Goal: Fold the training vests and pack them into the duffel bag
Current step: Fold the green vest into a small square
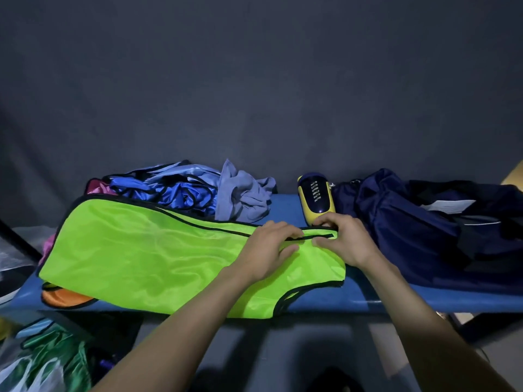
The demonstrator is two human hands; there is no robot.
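Dark grey cloth backdrop fills the upper frame; below it a blue padded surface runs across mid-frame. Neon green vest, shiny slippery mesh with black piping, lies spread flat over the left and centre of the surface, its lower edge hanging off the front. Left hand rests on the vest's right end, fingers straight and slightly spread, pressing down on a black-trimmed strap. Right hand just beside it, fingers curled, pinching the same strap end. Crumpled heap of blue vests behind the green one at centre left, glossy, with black trim; a matte grey-blue cloth is bunched at its right. Orange vest peeks out under the green one, lower left. Yellow and navy shoe, hard and glossy, is at centre right. Navy duffel bag, soft nylon, slumped at right, touching the shoe. Green satin fabric at bottom left, below the surface.
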